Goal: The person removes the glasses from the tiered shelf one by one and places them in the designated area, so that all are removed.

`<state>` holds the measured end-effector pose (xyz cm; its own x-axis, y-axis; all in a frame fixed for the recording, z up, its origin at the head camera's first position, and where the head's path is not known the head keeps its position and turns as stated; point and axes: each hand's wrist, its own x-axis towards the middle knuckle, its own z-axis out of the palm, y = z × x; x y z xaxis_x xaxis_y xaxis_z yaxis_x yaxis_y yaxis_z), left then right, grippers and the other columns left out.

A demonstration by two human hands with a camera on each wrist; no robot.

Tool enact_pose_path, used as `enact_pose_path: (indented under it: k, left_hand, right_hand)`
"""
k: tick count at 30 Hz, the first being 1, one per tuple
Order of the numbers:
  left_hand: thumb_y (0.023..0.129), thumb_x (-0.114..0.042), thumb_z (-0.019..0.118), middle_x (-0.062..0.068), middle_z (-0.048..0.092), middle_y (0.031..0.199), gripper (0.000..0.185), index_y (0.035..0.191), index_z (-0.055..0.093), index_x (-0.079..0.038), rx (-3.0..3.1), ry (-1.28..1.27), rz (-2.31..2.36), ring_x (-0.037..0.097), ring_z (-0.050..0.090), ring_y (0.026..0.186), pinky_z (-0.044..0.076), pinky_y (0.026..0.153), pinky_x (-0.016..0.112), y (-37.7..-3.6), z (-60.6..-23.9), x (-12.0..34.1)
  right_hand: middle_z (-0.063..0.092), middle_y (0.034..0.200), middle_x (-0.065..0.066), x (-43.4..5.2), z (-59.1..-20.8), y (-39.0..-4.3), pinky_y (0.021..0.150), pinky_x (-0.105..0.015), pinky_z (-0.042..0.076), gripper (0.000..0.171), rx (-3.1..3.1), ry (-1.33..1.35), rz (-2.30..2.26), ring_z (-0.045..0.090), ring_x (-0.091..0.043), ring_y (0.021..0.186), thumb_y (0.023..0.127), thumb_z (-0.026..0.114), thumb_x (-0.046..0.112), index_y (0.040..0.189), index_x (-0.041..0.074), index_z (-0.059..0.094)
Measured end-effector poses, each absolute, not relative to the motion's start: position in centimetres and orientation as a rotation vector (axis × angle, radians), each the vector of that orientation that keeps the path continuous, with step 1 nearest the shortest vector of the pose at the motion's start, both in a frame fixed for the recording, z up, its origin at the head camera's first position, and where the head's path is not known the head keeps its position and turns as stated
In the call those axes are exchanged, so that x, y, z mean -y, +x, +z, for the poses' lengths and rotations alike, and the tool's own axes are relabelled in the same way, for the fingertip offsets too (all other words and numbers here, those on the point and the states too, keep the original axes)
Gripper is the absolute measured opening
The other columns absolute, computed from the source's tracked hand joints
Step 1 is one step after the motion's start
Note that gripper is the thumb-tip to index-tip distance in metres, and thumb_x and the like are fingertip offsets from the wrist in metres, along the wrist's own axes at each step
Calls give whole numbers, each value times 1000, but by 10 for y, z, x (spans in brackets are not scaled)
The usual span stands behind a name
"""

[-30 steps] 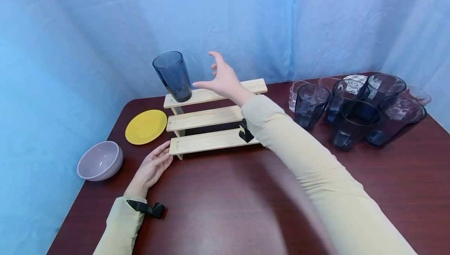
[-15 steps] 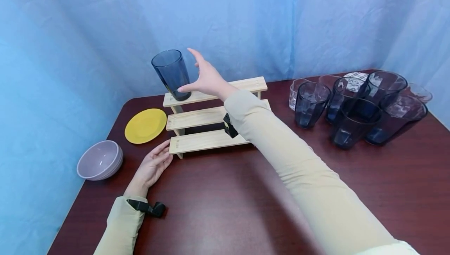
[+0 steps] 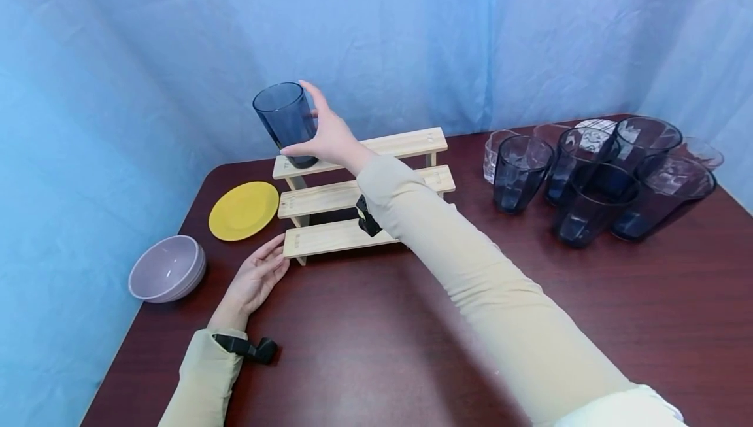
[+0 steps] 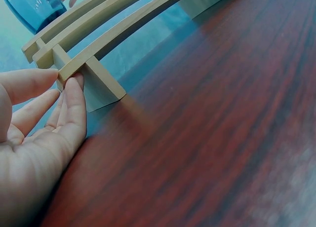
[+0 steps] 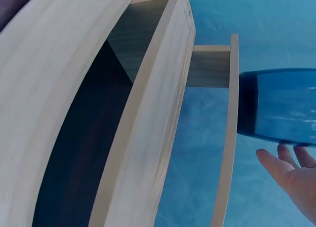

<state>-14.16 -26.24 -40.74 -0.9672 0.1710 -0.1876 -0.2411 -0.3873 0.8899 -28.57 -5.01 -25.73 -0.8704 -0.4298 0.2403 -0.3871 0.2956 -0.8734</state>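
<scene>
A dark blue glass tumbler (image 3: 287, 123) stands upright on the left end of the top step of a three-tier wooden rack (image 3: 347, 198). My right hand (image 3: 332, 138) is at the glass's right side, thumb in front and fingers spread towards the back. In the right wrist view, a small gap shows between that hand (image 5: 294, 175) and the blue glass (image 5: 284, 106). My left hand (image 3: 255, 280) pinches the left end of the lowest step; the left wrist view shows thumb and fingers (image 4: 74, 103) on its corner.
Left of the rack lie a yellow plate (image 3: 244, 211) and stacked lilac bowls (image 3: 167, 270). Several dark tumblers (image 3: 597, 204) stand close together at the right, with clear glassware (image 3: 491, 159) behind and beside them. A blue curtain (image 3: 406, 41) hangs behind the dark red table (image 3: 353, 342).
My right hand has moved left along the top step to the glass, its thumb now in front of it. The left hand keeps its place at the rack.
</scene>
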Motion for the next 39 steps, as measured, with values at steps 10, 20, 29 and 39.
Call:
enact_pose_path:
  k: [10, 20, 29, 39]
  left_hand:
    - [95, 4, 47, -2, 60, 110, 40, 127, 54, -19, -1581, -94, 2428, 8, 60, 97, 49, 85, 18, -139, -405, 265]
    - [96, 6, 44, -1, 61, 110, 40, 116, 63, -24, -1558, -50, 2448, 8, 60, 97, 49, 85, 19, -137, -406, 267]
    - [95, 6, 46, -1, 60, 110, 39, 119, 59, -21, -1562, -49, 2445, 8, 60, 97, 49, 85, 19, -137, -407, 265]
    - [95, 5, 47, -1, 61, 111, 40, 127, 53, -18, -1570, -75, 2431, 8, 60, 97, 49, 86, 18, -139, -407, 265]
  right_hand:
    - [45, 139, -10, 64, -261, -286, 93, -37, 47, 102, -2581, -748, -1665, 48, -23, 123, 76, 79, 26, 149, 32, 7]
    - [46, 140, -11, 70, -265, -284, 91, -37, 48, 96, -2609, -764, -1659, 50, -25, 123, 83, 73, 25, 148, 29, 3]
    - [47, 139, -8, 58, -273, -278, 90, -38, 49, 96, -2622, -754, -1722, 49, -23, 125, 80, 75, 28, 148, 33, 8]
    - [48, 137, -13, 36, -280, -259, 94, -37, 48, 95, -2524, -785, -1927, 52, -25, 122, 77, 79, 21, 147, 29, 15]
